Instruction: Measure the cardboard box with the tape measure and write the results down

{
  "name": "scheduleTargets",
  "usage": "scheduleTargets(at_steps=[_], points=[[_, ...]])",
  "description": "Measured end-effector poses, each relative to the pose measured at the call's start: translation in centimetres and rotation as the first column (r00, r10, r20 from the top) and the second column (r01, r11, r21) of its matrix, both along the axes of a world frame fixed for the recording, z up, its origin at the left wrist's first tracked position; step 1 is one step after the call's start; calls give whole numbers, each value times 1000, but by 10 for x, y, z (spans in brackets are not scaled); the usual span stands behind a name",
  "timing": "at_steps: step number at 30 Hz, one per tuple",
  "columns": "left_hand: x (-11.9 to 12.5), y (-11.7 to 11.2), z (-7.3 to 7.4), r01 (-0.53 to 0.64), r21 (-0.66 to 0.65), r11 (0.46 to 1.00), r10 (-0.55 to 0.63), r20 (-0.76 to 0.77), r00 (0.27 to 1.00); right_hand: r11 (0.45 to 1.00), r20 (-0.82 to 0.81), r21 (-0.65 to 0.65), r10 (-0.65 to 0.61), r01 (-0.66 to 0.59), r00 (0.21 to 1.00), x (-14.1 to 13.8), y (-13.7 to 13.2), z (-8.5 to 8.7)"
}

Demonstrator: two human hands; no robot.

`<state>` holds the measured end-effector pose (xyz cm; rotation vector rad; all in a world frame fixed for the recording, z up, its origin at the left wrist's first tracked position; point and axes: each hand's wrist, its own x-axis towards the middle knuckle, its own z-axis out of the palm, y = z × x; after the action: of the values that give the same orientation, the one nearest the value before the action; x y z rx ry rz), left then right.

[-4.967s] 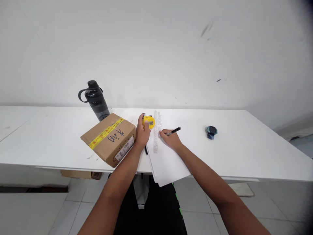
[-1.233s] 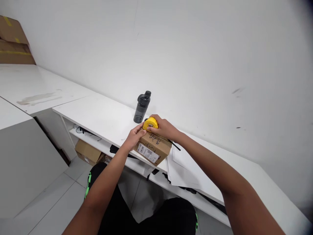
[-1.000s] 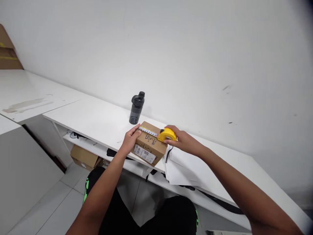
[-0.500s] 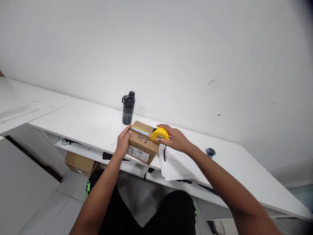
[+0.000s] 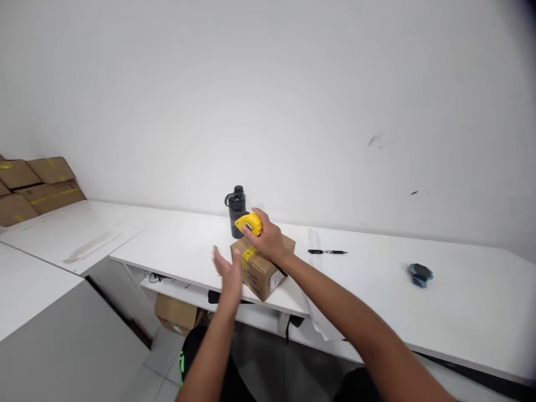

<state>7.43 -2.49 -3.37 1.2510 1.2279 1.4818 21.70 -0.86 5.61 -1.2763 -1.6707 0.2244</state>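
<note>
Hanging left hand [image 5: 229,274]: kinda open, fingers spread, nothing in it, just left of the cardboard box [image 5: 260,273]
Right hand [image 5: 268,240]: wrapped round a yellow tape measure [image 5: 250,224], over the box
Box: sitting on the white desk [image 5: 192,241]
Pen [image 5: 327,252]: lying off to the box's right
Black bottle [image 5: 237,207]: upright behind the box

Our tape measure [image 5: 253,223]: yellow. Our box [image 5: 260,272]: brown, yellow stripe [image 5: 248,255]. From box, we see black bottle [image 5: 237,211] at eleven o'clock, black pen [image 5: 328,252] at three.
</note>
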Motion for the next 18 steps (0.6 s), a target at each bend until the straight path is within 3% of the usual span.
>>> scheduleTargets(at_steps=[1,2,3,4,5,7,8,13,18], points=[[-3,12,13,-183,64,981,184,-8,983,997,-68,58,-42,46,997,5,1,-5],[-5,26,25,-228,130,965,230,-1,973,991,-127,100,-77,90,989,9,3,-8],[-6,40,35,-136,152,979,137,3,991,985,-170,118,-102,123,980,13,6,-11],[-7,53,43,36,114,993,-38,14,999,984,-195,112,-116,140,974,15,10,-13],[-8,64,47,224,32,974,-226,42,973,987,-197,88,-116,136,973,17,14,-13],[-7,78,46,484,-55,873,-473,144,869,996,-136,15,-80,82,988,17,24,-13],[-7,81,43,538,-60,841,-519,193,833,999,-84,-14,-52,51,995,16,29,-12],[-7,78,28,474,-16,881,-453,265,851,998,171,-30,52,-48,984,10,38,-13],[-3,77,27,399,-18,917,-384,236,893,995,230,-51,91,-82,969,11,33,-14]])
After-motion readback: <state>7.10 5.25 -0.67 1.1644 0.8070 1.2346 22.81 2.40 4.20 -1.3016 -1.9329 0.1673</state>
